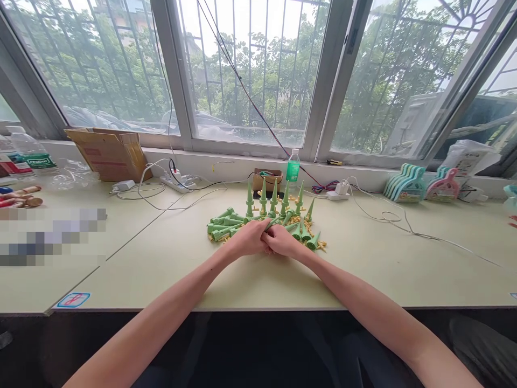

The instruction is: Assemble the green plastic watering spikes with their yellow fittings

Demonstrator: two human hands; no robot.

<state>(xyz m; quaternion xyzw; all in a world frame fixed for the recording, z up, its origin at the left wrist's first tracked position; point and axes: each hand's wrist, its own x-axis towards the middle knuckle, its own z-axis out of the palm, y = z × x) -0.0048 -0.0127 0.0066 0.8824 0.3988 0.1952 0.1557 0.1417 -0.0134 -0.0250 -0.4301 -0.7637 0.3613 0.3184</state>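
My left hand (255, 237) and my right hand (283, 240) meet at the middle of the table, both closed around a green plant watering spike (273, 221). Only part of that spike shows between the fingers; the rest is hidden. Behind my hands several green spikes with yellow valves stand upright in a row, one of them a standing spike (263, 199). Left of my hands lies a pile of green spike parts (226, 223). Close to my right hand are loose green cones (313, 241) and small yellow valves (322, 246).
A small brown box (267, 180) and a green-labelled bottle (293, 167) stand behind the spikes. White cables and a power strip (177, 182) run along the window side. A cardboard box (109, 153) is at the left, coloured hangers (406, 183) at the right.
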